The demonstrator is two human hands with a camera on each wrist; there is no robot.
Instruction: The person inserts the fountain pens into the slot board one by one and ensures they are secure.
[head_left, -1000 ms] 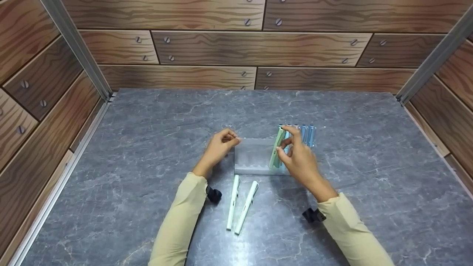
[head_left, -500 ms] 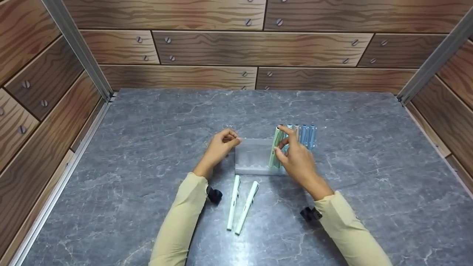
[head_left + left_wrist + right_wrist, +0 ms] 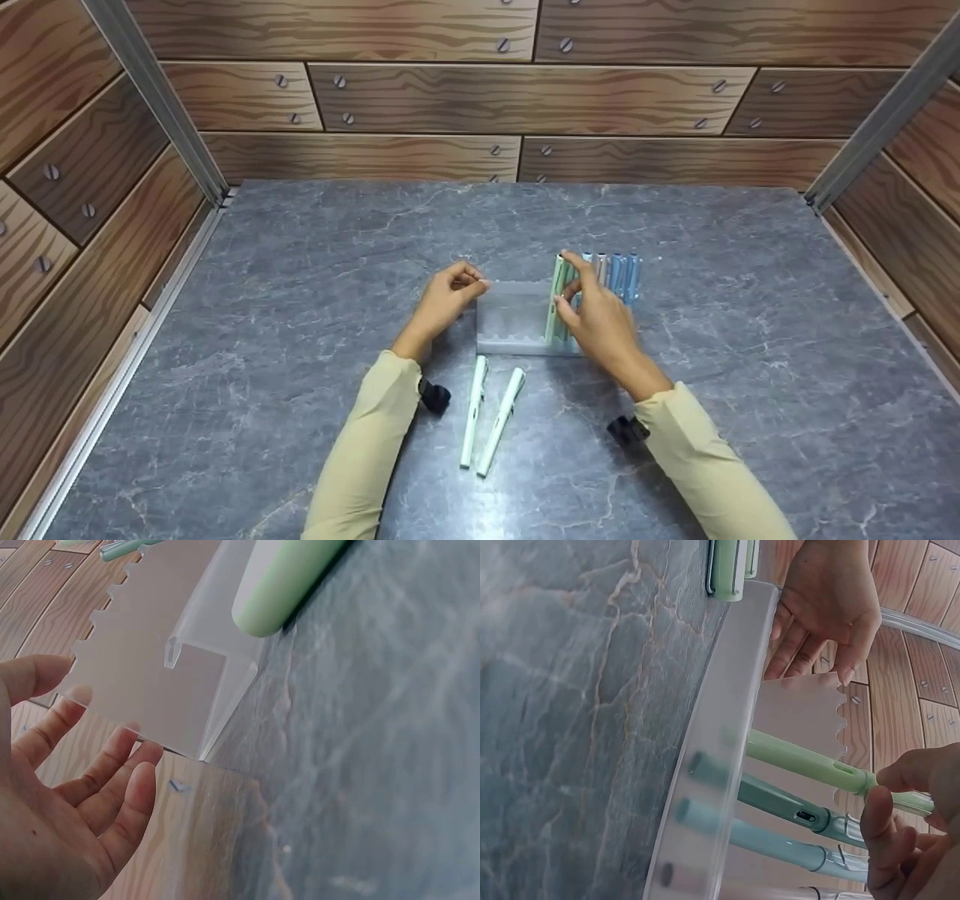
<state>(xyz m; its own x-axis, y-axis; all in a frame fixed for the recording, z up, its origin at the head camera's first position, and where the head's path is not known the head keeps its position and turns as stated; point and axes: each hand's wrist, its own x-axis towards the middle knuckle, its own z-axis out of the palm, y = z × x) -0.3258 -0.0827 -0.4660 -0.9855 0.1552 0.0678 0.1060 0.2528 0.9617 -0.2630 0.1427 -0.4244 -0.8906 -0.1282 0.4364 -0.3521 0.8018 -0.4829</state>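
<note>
A frosted, translucent pen stand [image 3: 514,311] with a scalloped edge stands at mid-table. At its left corner my left hand [image 3: 444,300] pinches the panel between thumb and index finger; the left wrist view shows the other fingers [image 3: 139,799] spread below. My right hand [image 3: 606,326] holds a light green pen [image 3: 802,760] by thumb and fingers near its cap, its lower end behind the stand's front lip [image 3: 731,667]. Beside that pen a dark green pen [image 3: 780,802] and a light blue pen [image 3: 772,842] lean in the stand.
Two pale mint pens [image 3: 474,412] lie on the grey marbled table [image 3: 300,300] in front of the stand. A pinkish pen [image 3: 601,262] and blue pens [image 3: 634,277] fill the stand's right side, partly behind my right hand. Wood-patterned walls [image 3: 420,97] surround the table.
My right hand has shifted slightly left with the light green pen, which has gone from tilted to nearly upright in the head view. The left hand stays at the stand's corner.
</note>
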